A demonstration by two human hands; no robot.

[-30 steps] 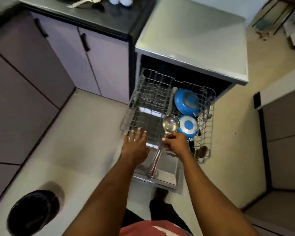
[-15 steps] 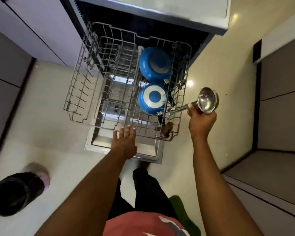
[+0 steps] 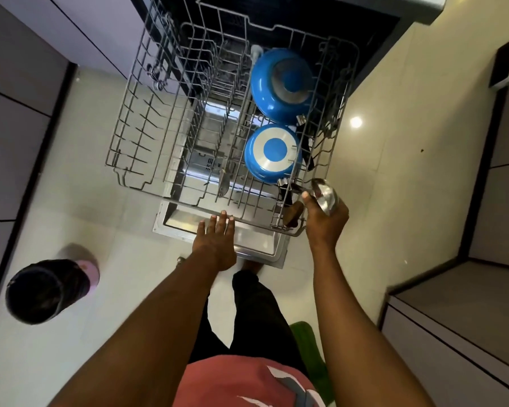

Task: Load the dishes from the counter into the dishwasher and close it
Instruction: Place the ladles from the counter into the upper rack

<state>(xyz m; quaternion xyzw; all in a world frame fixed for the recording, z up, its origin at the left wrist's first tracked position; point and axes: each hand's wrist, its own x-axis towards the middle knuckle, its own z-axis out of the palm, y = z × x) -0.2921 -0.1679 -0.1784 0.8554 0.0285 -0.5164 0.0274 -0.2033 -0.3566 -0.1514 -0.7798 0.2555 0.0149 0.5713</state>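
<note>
The steel ladle is at the near right corner of the pulled-out wire rack, its bowl just outside the rim and its handle reaching in over the wires. The right hand grips it close to the bowl, fingers curled round the metal and thumb on top. The left hand lies with straight, slightly spread fingers, its tips touching the rack's front rim. Inside the rack, on the right side, two blue pans are loaded bottom-up: the far blue pan and, just in front of it, the near blue pan. A brown handle end pokes out by the ladle. Below the rack the dishwasher door lies fully open, and a dark bin stands on the floor to the left. The job looks part done: the ladle has yet to be set down, the rack pushed in and the door shut. The counter is out of view, so what remains there cannot be told.
</note>
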